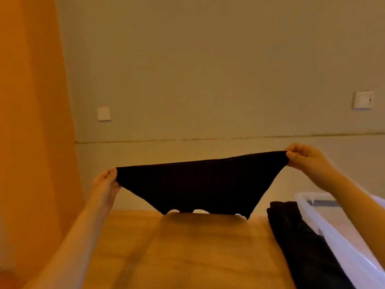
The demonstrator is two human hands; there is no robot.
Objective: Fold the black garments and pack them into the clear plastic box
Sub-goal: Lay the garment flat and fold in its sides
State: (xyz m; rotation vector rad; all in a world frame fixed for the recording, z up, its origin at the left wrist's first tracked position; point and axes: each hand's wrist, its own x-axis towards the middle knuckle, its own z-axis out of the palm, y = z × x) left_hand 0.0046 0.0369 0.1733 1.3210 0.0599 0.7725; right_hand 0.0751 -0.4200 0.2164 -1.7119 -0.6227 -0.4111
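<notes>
Pinching a black garment taut between left hand and right hand, lower edge sagging.

A plain beige plaster wall fills the view above and beyond the fingers, crossed by a thin horizontal seam. Two square white wall plates sit on it: one toward the left, one far right. An orange panel stands at the left. Below lies a light wooden desk in warm, dim light.
</notes>
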